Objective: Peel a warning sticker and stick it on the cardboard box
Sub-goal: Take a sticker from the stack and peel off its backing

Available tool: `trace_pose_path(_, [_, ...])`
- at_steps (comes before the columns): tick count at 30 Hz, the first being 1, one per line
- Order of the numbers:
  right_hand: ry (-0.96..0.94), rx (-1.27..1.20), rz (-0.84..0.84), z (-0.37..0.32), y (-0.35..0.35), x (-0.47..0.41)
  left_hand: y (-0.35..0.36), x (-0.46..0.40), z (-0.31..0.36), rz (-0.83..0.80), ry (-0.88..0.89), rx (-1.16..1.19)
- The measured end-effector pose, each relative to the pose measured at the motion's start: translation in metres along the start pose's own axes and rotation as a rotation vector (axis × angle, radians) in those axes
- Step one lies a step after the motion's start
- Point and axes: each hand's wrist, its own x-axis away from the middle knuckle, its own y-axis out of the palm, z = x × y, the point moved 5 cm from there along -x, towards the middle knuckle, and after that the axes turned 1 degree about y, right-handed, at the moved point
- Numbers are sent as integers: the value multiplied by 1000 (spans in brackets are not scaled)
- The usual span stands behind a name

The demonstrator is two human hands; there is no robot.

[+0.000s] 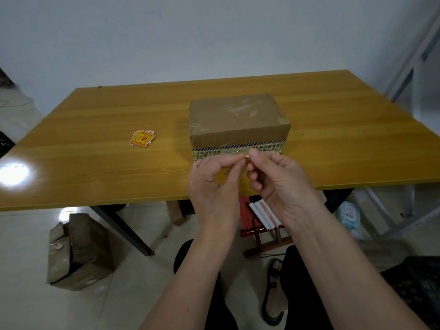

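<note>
Just in front of the near face of the brown taped cardboard box [238, 120], both bare hands are meeting above the front edge of the yellow wood-grain table [95, 167]. The left hand [214, 184] is curling its fingers and pinching one side of a small red-and-white warning sticker [246, 156], while the right hand [278, 179] is pinching the other side between thumb and forefinger, its remaining fingers folding into the palm. Only a sliver of the sticker is showing between the fingertips, so whether it is separating from its backing cannot be told. The box is sitting near the middle of the table, with a band of black-and-yellow striped tape [238, 148] running across its near face, just behind the fingertips. Well apart to the left, a small stack of red-and-yellow warning stickers [142, 138] is lying flat on the tabletop. Below the table, a torn grey-brown carton [76, 253] is resting on the pale tiled floor [28, 294].
</note>
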Motion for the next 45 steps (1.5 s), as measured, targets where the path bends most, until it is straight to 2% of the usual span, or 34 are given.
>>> trace_pose_path(18, [5, 87, -46, -5, 6, 1, -6, -1, 2, 23, 30, -52])
trace_pose_path(27, [-209, 437, 40, -18, -1, 0, 2, 1, 0, -146, -181, -79])
trace_pose_path(33, [-275, 589, 14, -19, 0, 1, 1, 0, -3, -186, -220, -111])
trace_pose_path(40, [-286, 622, 18, -18, 0, 0, -2, -3, -4, -152, -229, -121])
trace_pose_path(45, [-261, 613, 57, -16, -3, 1, 0, -2, -14, -158, -377, 27])
